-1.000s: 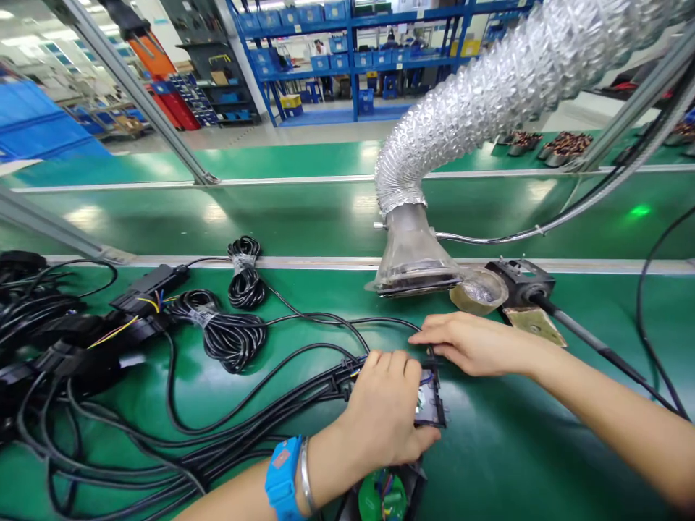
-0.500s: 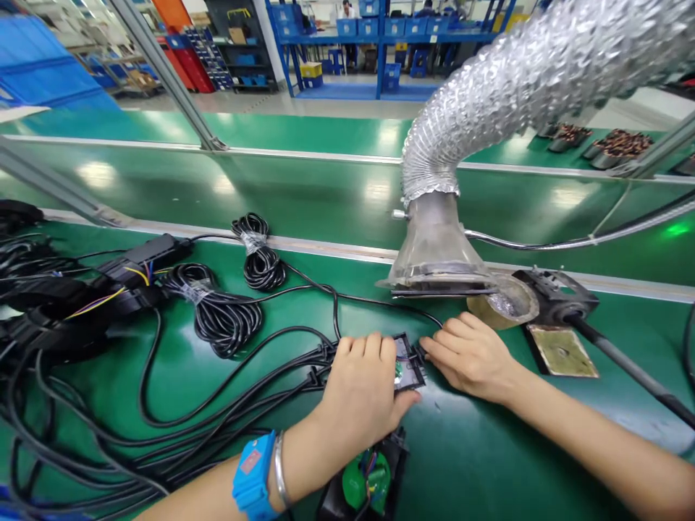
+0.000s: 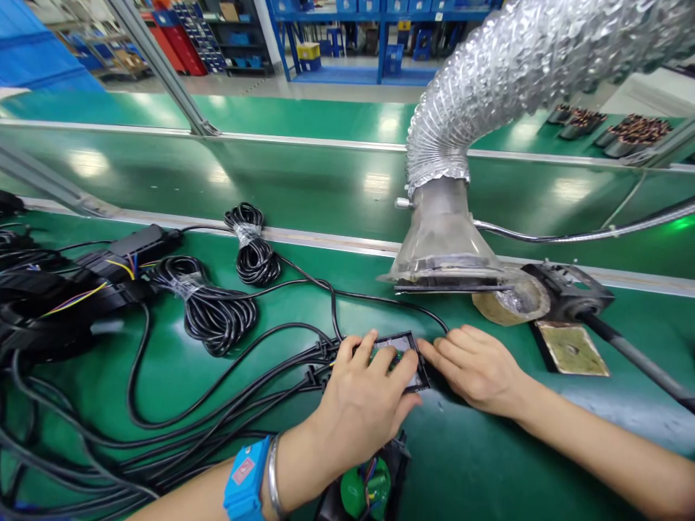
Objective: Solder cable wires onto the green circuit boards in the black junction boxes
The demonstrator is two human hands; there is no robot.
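A black plastic box [image 3: 408, 339], open at the top with part of a green circuit board inside, lies on the green bench. My left hand [image 3: 366, 398] arches over it, fingers bent and spread into the box, thumb along the near side. Just beyond the box's right end, my right hand [image 3: 481, 369] is closed around a black cable [image 3: 402, 298], its index finger touching the end wall. The pinched cable end is hidden. Several black cables [image 3: 260, 369] enter the box's left end. Below my left hand sits another black housing with a round green part [image 3: 366, 486].
Coiled cables [image 3: 217, 311] and a heap of black housings [image 3: 59, 304] lie on the left. A fume hood [image 3: 448, 253] on a foil duct hangs behind the hands. At right are a tape roll [image 3: 513, 300], a soldering iron holder [image 3: 570, 293] and a sponge [image 3: 573, 349].
My left fingers have gone from lying together across the box to spreading and dipping into it. My right hand stays at the right end, its fingertips now against the box. The view has shifted slightly.
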